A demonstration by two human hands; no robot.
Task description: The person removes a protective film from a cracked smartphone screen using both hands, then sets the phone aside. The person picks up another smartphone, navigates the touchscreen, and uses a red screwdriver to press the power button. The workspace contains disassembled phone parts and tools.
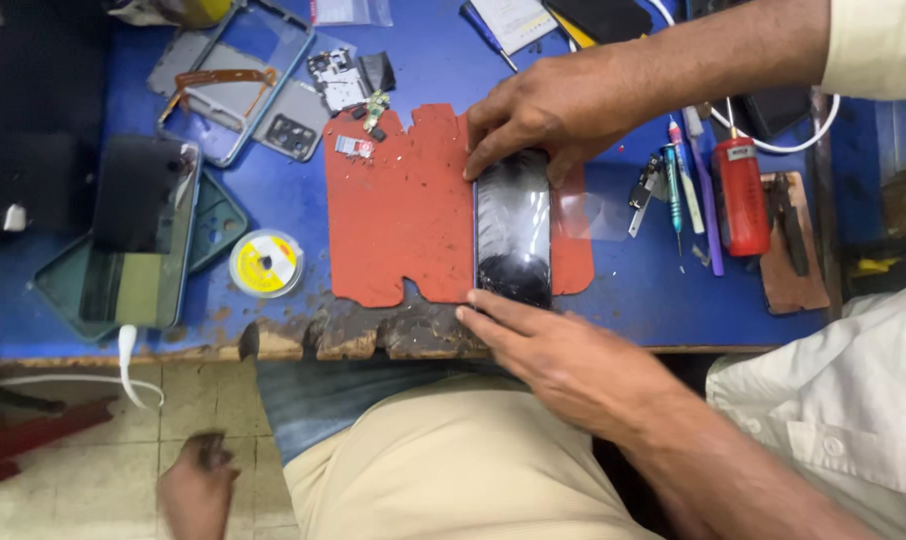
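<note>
Smartphone, one of three phones on the bench, is lying on a red mat, both flat-fingered hands, left hand and right hand, pressing its ends.

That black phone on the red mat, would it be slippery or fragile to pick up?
The phone looks like a thin, rigid slab, so it probably would not bend. Its glossy face reflects light, so it may slide easily under fingers. The left hand and right hand touch its ends, hinting at careful handling.

The upper hand covers the phone's top edge; its fingertip contact stays hidden.
</note>
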